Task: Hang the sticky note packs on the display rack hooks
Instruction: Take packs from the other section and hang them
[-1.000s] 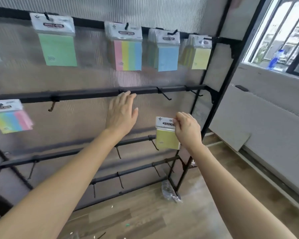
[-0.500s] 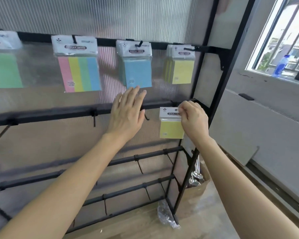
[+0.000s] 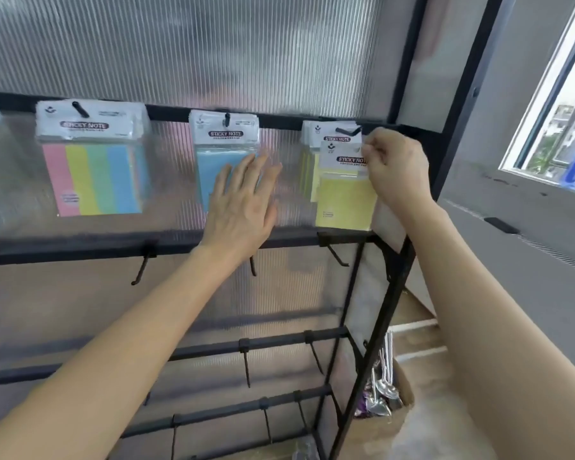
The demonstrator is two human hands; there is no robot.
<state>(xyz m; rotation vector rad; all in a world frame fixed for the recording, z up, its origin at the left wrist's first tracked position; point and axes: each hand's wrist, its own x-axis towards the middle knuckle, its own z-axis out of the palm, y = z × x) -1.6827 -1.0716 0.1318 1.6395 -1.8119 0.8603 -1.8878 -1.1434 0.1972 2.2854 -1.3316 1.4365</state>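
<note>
Head view: right hand (image 3: pixel 395 171) pinches yellow pack (image 3: pixel 344 200) — now raised to top hook (image 3: pixel 347 130) — left hand (image 3: pixel 243 200) splayed.

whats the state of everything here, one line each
held yellow pack, pinched at its header, not yet hung
right hand, pinching held yellow pack
left hand, open, fingers straight
blue pack, hung
striped pack, hung
middle-rail hook, bare
</note>
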